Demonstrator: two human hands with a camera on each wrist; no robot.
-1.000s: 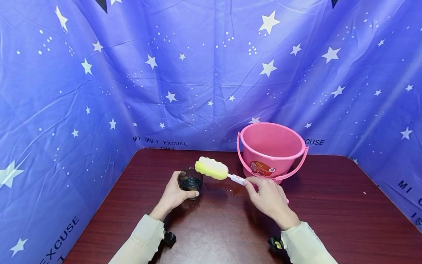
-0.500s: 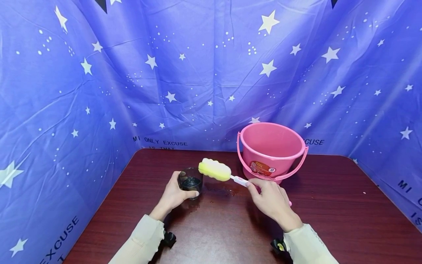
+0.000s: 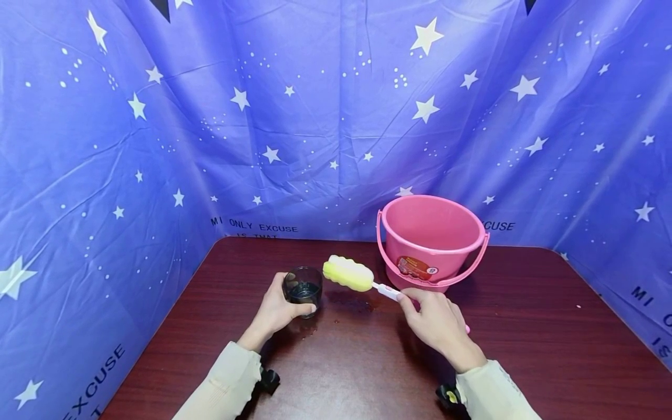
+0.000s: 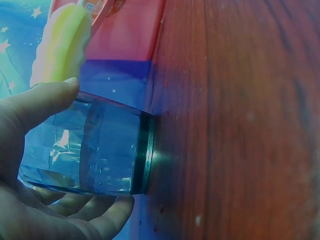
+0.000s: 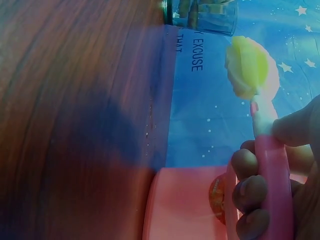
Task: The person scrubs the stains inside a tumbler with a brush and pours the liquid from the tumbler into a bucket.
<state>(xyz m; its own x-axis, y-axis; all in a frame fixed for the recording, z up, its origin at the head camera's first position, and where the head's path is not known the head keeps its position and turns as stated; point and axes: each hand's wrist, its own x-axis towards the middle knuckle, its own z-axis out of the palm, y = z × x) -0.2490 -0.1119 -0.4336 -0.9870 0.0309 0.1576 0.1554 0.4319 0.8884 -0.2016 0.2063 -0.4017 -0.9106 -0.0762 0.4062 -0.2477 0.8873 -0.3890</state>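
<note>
My left hand [image 3: 278, 309] holds a dark, see-through drinking glass [image 3: 303, 287], thumb on the near side and fingers around the far side. In the left wrist view the glass [image 4: 100, 147] stands with its base on the table, and some liquid seems to be inside. My right hand [image 3: 437, 321] grips the pink and white handle of a sponge bottle brush [image 3: 349, 273]. Its yellow and white sponge head points left, in the air, close to the glass rim but apart from it. The right wrist view shows fingers curled round the pink handle [image 5: 274, 185].
A pink bucket [image 3: 436, 221] with its handle hanging down in front stands at the back, right of the middle. Small wet drops lie on the brown wooden table [image 3: 346, 373] near the glass. A blue star-patterned curtain [image 3: 315, 116] encloses the back and sides.
My right hand has moved slightly right and down with the brush, drawing the sponge head away from above the glass rim. My left hand and the glass have stayed in place.
</note>
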